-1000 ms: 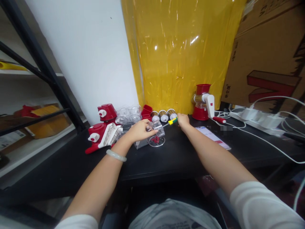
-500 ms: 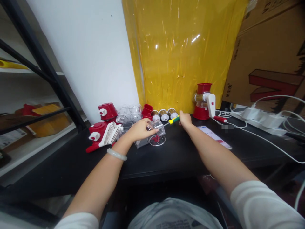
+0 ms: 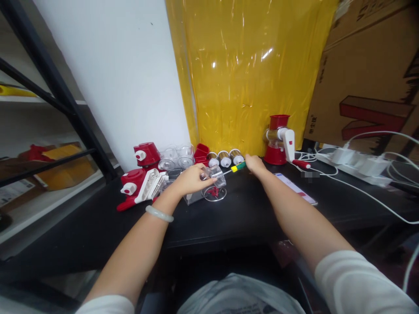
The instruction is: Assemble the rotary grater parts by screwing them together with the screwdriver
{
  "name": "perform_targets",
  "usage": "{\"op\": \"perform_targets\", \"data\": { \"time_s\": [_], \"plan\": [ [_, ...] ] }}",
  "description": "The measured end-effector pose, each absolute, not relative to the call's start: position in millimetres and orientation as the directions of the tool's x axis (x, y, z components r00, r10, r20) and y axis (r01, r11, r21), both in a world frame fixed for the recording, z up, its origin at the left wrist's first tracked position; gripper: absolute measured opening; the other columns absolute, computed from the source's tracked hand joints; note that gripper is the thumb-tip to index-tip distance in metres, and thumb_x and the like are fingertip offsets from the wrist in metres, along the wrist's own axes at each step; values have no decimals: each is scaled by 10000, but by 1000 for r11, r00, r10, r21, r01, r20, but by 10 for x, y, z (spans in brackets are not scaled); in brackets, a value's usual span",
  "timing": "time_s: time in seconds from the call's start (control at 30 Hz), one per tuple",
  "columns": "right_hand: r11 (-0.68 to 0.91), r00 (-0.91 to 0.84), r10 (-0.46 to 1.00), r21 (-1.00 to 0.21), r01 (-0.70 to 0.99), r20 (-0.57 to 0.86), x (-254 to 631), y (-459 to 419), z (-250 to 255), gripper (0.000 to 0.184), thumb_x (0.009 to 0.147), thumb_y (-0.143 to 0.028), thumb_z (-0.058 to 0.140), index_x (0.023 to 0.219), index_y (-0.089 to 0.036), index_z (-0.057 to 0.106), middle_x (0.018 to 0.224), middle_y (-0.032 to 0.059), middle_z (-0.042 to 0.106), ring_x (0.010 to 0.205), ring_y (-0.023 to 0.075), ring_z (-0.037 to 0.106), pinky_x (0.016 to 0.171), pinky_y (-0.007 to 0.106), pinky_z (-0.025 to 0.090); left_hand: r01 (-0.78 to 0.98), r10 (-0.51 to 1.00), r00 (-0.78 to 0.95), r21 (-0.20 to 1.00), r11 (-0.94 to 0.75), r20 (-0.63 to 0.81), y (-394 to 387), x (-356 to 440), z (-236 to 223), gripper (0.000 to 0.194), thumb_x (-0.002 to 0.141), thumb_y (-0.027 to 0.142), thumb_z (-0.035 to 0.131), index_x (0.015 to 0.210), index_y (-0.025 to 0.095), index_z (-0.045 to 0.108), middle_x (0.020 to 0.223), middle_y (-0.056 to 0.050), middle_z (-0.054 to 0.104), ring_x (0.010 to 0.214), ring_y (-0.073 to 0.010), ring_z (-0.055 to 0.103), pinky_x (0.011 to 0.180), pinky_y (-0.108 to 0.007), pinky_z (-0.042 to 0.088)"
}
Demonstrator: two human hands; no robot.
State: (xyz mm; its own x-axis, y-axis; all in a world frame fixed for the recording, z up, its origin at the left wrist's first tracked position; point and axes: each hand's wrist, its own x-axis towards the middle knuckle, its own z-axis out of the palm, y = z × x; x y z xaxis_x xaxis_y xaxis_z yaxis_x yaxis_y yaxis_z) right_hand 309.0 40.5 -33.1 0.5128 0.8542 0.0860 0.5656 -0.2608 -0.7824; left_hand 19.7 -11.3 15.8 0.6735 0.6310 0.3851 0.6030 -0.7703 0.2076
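My left hand [image 3: 194, 179] is closed around a clear plastic housing [image 3: 217, 175], held just above the black table. My right hand [image 3: 254, 165] grips the green-and-yellow handle of a screwdriver [image 3: 238, 167]; its shaft points left and its tip meets the clear housing, though the exact contact is too small to make out. Below the housing lies a round clear ring with a red centre [image 3: 214, 192]. Behind the hands, three metal grater drums [image 3: 224, 158] lie in a row next to a red hopper [image 3: 200, 153].
Red grater bases [image 3: 133, 181] with white parts and clear plastic cylinders [image 3: 176, 156] stand at the left. An assembled red rotary grater [image 3: 278, 140] is at the back right. Nearby are a phone [image 3: 296, 189], a power strip [image 3: 355, 165] with cables, and a cardboard box [image 3: 366, 83].
Little differs: the view shifts slightly, and my right hand turns a bit on the screwdriver handle. The housing stays in my left hand at the same spot.
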Motion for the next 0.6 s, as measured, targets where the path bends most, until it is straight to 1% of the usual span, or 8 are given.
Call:
{"op": "perform_targets", "data": {
  "time_s": [0.07, 0.13, 0.2, 0.3, 0.47, 0.6],
  "plan": [
    [-264, 497, 866, -793, 549, 55, 3093, 421, -322, 569, 912, -465, 273, 1001, -86, 688, 874, 183, 698, 777, 259, 685, 660, 326, 519, 606, 634, 673, 207, -768, 382, -109, 201, 157, 463, 834, 600, 565, 656, 185, 668, 942, -75, 638, 804, -196, 611, 798, -342, 484],
    [-234, 450, 893, -833, 502, 20, 3081, 440, -321, 566, 917, -456, 253, 955, -97, 688, 722, 139, 675, 647, 232, 667, 604, 313, 515, 612, 639, 668, 206, -763, 383, -108, 205, 159, 464, 830, 608, 565, 668, 186, 673, 946, -75, 639, 810, -197, 610, 804, -340, 484],
    [-208, 417, 909, -876, 435, -9, 3057, 458, -327, 506, 904, -434, 298, 926, -107, 684, 608, 95, 631, 525, 208, 624, 539, 301, 501, 613, 639, 666, 206, -763, 384, -109, 205, 161, 464, 829, 610, 564, 673, 186, 673, 951, -75, 641, 815, -196, 610, 806, -335, 484],
    [-187, 437, 899, -909, 372, -6, 3027, 483, -342, 400, 871, -388, 387, 906, -114, 677, 509, 53, 567, 424, 185, 560, 471, 286, 474, 610, 638, 673, 206, -765, 375, -109, 201, 163, 474, 835, 611, 555, 654, 186, 664, 958, -75, 641, 817, -194, 610, 803, -331, 484],
    [-174, 438, 899, -903, 394, 18, 3036, 500, -362, 294, 823, -327, 479, 894, -119, 675, 428, 9, 490, 347, 171, 491, 411, 279, 436, 606, 638, 675, 215, -766, 371, -124, 201, 169, 472, 834, 613, 553, 659, 191, 672, 973, -79, 643, 832, -205, 614, 809, -341, 484],
    [-151, 455, 888, -897, 416, 62, 3043, 467, -345, 241, 779, -319, 563, 860, -123, 679, 465, 3, 502, 375, 161, 500, 413, 276, 447, 612, 645, 666, 221, -760, 376, -126, 204, 171, 465, 827, 616, 560, 668, 194, 676, 974, -77, 647, 829, -206, 612, 815, -341, 484]
  ]
}}
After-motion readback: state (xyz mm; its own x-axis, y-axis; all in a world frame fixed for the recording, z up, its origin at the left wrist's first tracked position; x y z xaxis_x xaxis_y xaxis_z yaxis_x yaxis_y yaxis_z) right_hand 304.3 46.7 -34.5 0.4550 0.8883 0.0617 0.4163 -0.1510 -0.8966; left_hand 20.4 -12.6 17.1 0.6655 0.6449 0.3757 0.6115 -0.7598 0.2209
